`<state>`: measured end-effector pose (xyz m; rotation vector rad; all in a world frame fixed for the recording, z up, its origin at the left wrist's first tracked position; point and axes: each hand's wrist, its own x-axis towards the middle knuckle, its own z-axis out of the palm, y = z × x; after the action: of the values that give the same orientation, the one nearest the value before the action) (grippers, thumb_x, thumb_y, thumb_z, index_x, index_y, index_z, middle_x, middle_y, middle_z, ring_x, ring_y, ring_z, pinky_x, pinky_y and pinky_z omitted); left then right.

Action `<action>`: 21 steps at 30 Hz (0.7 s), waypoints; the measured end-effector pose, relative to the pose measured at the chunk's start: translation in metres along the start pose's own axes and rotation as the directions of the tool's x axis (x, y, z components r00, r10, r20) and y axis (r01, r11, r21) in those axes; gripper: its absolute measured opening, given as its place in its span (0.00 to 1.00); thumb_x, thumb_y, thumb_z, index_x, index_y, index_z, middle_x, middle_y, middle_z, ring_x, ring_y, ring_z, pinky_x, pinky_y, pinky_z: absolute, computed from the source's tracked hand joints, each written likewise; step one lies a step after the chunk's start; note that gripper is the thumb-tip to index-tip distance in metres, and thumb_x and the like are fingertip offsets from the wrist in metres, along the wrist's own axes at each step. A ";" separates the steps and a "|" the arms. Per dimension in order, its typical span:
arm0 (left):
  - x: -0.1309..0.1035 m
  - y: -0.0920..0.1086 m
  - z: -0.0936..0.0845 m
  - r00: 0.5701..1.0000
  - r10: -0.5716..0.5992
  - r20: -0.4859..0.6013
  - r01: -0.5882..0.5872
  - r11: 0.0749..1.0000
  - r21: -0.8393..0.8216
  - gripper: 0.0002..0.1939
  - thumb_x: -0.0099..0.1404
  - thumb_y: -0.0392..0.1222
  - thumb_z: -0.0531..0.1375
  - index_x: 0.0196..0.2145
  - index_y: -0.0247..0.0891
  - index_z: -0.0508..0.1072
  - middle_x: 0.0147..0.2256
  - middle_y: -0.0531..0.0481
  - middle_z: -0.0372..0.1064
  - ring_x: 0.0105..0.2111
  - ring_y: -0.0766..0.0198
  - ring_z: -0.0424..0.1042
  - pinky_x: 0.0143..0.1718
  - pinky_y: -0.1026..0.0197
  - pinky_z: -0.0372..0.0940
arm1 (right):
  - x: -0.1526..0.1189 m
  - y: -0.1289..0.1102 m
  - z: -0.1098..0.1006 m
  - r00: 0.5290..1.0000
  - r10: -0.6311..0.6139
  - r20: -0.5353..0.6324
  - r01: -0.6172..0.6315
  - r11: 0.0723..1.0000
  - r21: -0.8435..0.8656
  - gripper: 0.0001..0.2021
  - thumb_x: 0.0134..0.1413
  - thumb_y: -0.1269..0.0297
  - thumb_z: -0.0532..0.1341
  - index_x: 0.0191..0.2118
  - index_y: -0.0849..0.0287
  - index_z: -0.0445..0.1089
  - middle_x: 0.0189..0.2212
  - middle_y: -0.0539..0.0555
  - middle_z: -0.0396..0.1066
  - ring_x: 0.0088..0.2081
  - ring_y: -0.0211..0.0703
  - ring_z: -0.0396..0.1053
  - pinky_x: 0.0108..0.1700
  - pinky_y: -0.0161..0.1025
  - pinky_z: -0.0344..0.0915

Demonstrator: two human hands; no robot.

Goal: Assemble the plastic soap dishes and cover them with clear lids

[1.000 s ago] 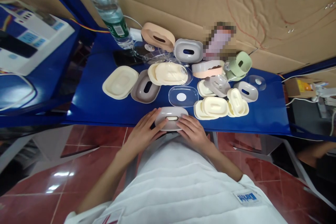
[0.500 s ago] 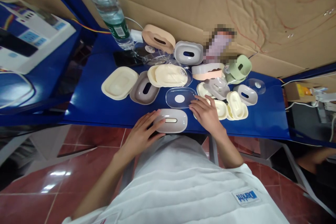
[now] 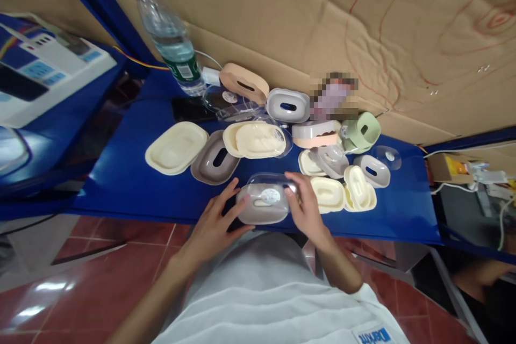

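At lower center, the left hand [image 3: 212,226], fingers loosely spread, steadies the gray dish [image 3: 262,217]; the right hand [image 3: 308,209] pinches the clear lid [image 3: 271,196] over it by the right end, seemingly best held level, rims aligned

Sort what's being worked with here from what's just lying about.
In use:
- grey dish, left hand against it
- clear lid, right hand gripping it

Seemingly just lying about:
- water bottle
- brown slotted dish
- green slotted piece

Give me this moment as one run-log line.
left hand: at grey dish | right hand: gripping clear lid | lid: over dish, offset
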<state>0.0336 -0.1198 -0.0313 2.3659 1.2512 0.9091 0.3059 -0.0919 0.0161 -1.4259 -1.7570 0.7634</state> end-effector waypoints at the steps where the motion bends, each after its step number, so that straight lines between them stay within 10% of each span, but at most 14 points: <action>1: 0.001 0.000 0.001 1.000 -0.003 0.015 0.002 1.000 0.009 0.44 0.71 0.47 0.70 0.77 0.53 0.54 0.77 0.31 0.48 0.63 0.39 0.74 0.59 0.36 0.76 | 0.002 0.000 0.000 0.999 -0.045 0.026 0.047 0.996 -0.071 0.18 0.78 0.58 0.56 0.66 0.52 0.67 0.60 0.62 0.72 0.58 0.49 0.76 0.57 0.47 0.78; 6: 0.001 -0.001 0.004 0.998 -0.062 -0.014 0.061 0.994 -0.085 0.36 0.71 0.45 0.69 0.72 0.53 0.63 0.78 0.36 0.47 0.64 0.43 0.74 0.57 0.42 0.80 | 0.004 -0.002 -0.005 0.962 -0.190 0.197 0.234 0.944 -0.232 0.22 0.78 0.57 0.57 0.71 0.51 0.63 0.67 0.63 0.68 0.70 0.53 0.66 0.69 0.54 0.69; 11: 0.004 0.000 -0.001 0.999 -0.049 -0.009 0.047 0.989 -0.139 0.31 0.73 0.43 0.68 0.69 0.45 0.66 0.71 0.35 0.63 0.70 0.47 0.68 0.63 0.44 0.75 | -0.001 -0.001 0.001 0.788 -0.379 0.485 0.575 0.735 -0.359 0.34 0.66 0.44 0.68 0.73 0.46 0.65 0.73 0.61 0.63 0.76 0.64 0.55 0.73 0.66 0.62; 21: 0.000 -0.004 0.004 0.998 -0.066 -0.013 0.062 0.980 -0.188 0.30 0.72 0.44 0.68 0.68 0.45 0.67 0.71 0.35 0.63 0.69 0.49 0.69 0.62 0.47 0.76 | 0.008 -0.007 -0.004 0.714 -0.378 0.589 0.664 0.632 -0.400 0.34 0.68 0.54 0.70 0.74 0.44 0.63 0.73 0.59 0.63 0.73 0.64 0.60 0.70 0.66 0.67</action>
<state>0.0334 -0.1170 -0.0361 2.1640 1.1853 0.9859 0.3048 -0.0857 0.0250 -0.9718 -2.8112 0.2017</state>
